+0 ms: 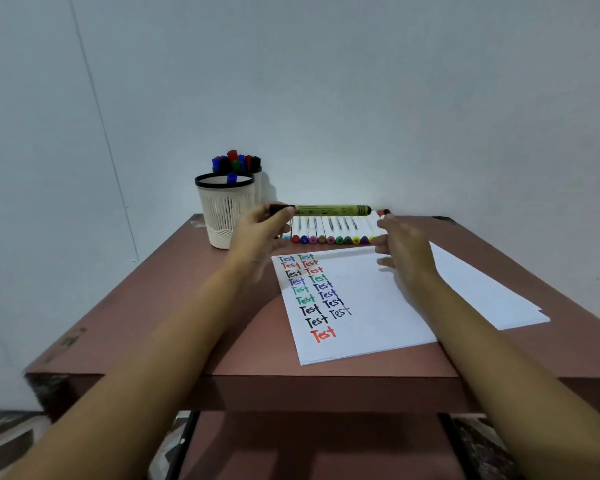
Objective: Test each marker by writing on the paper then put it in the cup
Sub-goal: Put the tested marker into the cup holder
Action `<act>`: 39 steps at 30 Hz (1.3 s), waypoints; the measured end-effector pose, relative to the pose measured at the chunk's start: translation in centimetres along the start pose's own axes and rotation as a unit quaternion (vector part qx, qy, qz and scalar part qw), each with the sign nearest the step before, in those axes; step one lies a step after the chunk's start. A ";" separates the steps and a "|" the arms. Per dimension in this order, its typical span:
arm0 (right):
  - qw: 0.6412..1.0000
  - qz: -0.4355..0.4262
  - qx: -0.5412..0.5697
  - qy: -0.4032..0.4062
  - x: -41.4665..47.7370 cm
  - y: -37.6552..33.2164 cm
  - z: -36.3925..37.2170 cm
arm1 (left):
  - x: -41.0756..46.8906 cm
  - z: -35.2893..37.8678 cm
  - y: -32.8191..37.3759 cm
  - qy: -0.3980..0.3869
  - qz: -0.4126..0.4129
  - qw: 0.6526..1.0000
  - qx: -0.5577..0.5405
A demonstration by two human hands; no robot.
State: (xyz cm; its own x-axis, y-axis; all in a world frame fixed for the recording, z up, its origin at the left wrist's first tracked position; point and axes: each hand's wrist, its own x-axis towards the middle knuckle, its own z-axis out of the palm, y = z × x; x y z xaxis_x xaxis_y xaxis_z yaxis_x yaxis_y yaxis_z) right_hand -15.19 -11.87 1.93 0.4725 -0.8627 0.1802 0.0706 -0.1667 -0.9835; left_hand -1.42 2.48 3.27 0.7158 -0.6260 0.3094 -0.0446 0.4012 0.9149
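Just right of the cup [224, 216], the left hand [264, 233] pinches the green marker [329, 209] by its dark end, level and likely ready for uncapping, while the right hand [402, 251], farther right, hovers empty with fingers spread over the paper [361, 306].

Reddish-brown table [136, 306], scuffed front-left corner; plain pale wall [395, 98] behind; lower shelf [309, 445] beneath, patterned floor [7, 441] btm left

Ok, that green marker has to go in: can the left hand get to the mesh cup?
Probably yes: the left hand, holding the green marker, is just beside the mesh cup with nothing between them.
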 end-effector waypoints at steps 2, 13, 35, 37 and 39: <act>0.971 -0.096 -0.219 0.012 -0.2 1.1 -0.2 | 0.1 -0.2 0.6 0.031 0.006 0.999 -0.014; 0.839 -0.140 -0.506 -0.142 -1.0 1.9 0.1 | 5.9 -2.8 11.7 0.151 0.225 0.878 0.394; 0.826 -0.152 -0.524 -0.139 -0.7 1.7 0.1 | 6.0 -5.9 7.5 0.120 0.266 0.763 0.577; 0.827 -0.150 -0.522 -0.143 -0.8 1.6 0.2 | 4.8 -4.1 6.3 0.108 0.345 0.755 0.547; 0.828 -0.144 -0.521 -0.147 -0.7 1.7 0.2 | 3.6 -2.4 4.3 0.059 0.362 0.759 0.538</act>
State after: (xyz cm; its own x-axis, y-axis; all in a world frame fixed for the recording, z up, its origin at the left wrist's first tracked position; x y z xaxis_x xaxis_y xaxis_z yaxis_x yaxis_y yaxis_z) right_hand -15.23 -11.40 0.16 0.7722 -0.5875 0.2421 -0.5069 -0.7993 -0.3228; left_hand 2.62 3.53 7.74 0.2882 -0.4117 0.8645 -0.9534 -0.2072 0.2192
